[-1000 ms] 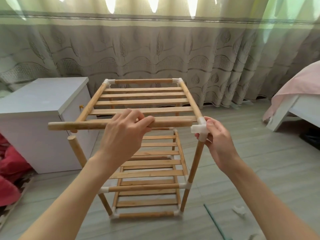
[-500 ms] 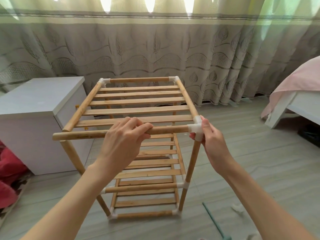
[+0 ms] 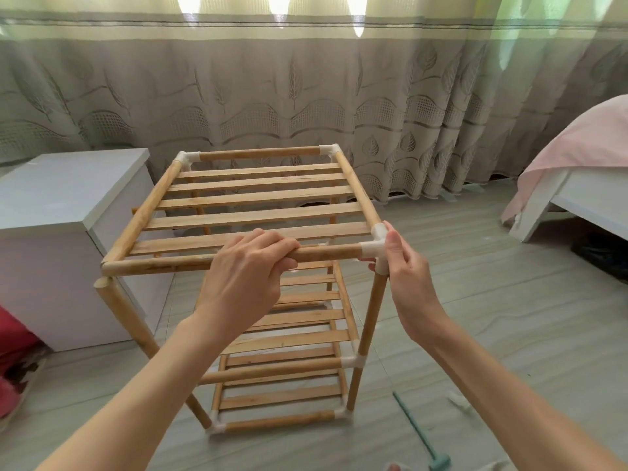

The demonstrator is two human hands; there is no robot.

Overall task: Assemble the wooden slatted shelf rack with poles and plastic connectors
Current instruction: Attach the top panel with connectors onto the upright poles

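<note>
Daylight reaches me through the grey-green leaf-patterned curtain (image 3: 306, 96) well beyond both hands, with blown-out white patches along its top edge. The room reads bright and soft; I see only faint shadows on the pale grey tiled floor (image 3: 492, 300) to the right of my right hand (image 3: 404, 273). My left hand (image 3: 244, 277) and the light wooden slats (image 3: 258, 195) just past it look sharp. Wide-angle bending curves the curtain band and stretches my forearms toward the lower corners, where detail softens slightly.
</note>
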